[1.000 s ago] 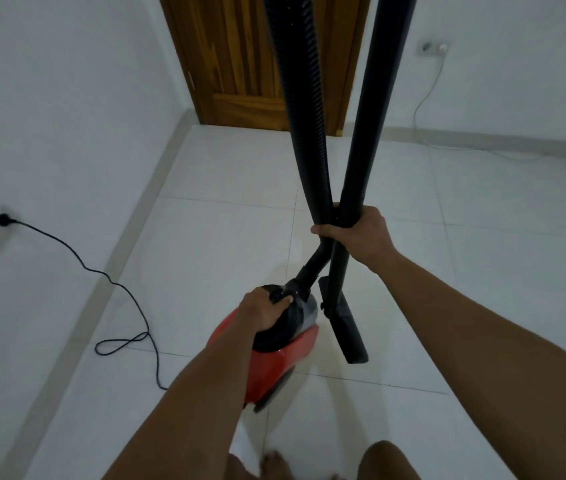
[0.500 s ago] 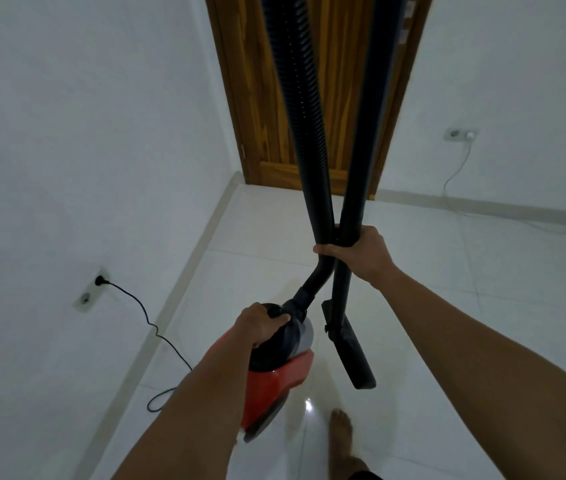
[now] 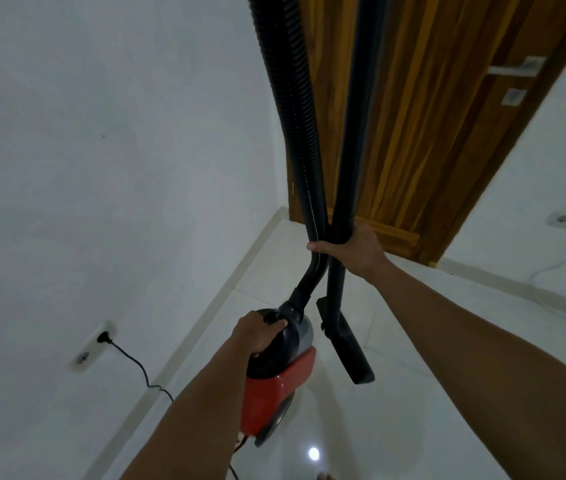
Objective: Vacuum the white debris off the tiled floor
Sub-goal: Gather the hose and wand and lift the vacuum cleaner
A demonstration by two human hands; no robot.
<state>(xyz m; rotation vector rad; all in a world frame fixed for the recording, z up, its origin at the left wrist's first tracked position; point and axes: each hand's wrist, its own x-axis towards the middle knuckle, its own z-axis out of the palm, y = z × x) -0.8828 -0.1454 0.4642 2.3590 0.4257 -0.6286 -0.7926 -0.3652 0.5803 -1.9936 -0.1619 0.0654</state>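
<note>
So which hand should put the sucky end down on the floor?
Probably the right hand: it grips the wand above the hanging nozzle. The left hand is busy holding the red vacuum.

Hose (image 3: pixel 290 98) and wand (image 3: pixel 366 98) run off the top edge.

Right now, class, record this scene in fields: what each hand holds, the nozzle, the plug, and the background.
Left hand: grips the top of the red and black canister vacuum
Right hand: grips the ribbed black hose and the smooth black wand together
Nozzle: flat black floor nozzle hangs tilted beside the vacuum
Plug: black plug sits in a white wall socket
Background: brown wooden door, white tiled floor; no debris visible
</note>
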